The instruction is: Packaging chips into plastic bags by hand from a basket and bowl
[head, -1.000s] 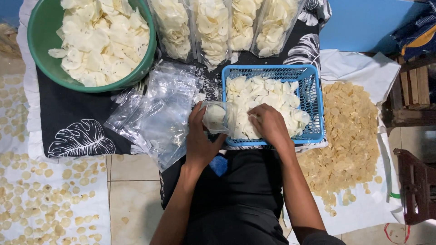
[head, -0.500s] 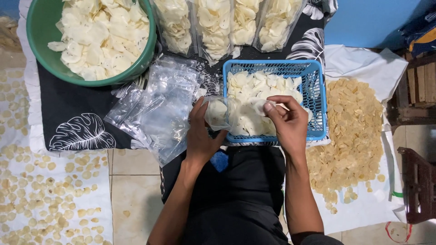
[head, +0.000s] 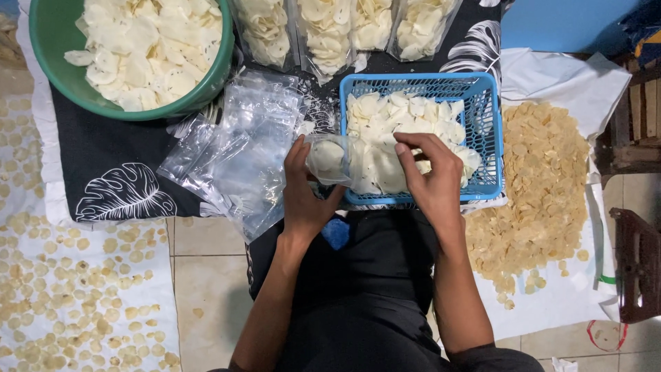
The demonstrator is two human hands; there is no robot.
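Your left hand [head: 303, 193] is wrapped around a small clear plastic bag [head: 329, 158] with a few pale white chips already inside, its fingers closed on the bag and its mouth pointing toward three o'clock. Your right hand [head: 430, 172] hovers just beside that mouth, fingers pinched together on pale chips over the blue plastic mesh basket [head: 490, 131]. That basket sits at about one o'clock from your lap and is heaped with flat white chips [head: 392, 124]; the bag meets its near left corner.

Out at nine to ten o'clock of your left hand lies a loose pile of empty clear plastic bags [head: 241, 151], spread over a black cloth with a white leaf print [head: 117, 179]. Up at eleven o'clock, a round green plastic basin [head: 55, 69] brims with more white chips. Straight ahead at twelve, a row of filled clear bags of chips [head: 330, 27] lies side by side beyond the basket.

Over at three o'clock, a broad mound of small yellowish crackers [head: 544, 179] rests on a white sheet [head: 564, 76]. Down at eight o'clock, more small round crackers [head: 76, 296] are scattered in a single layer on another white sheet on the floor.
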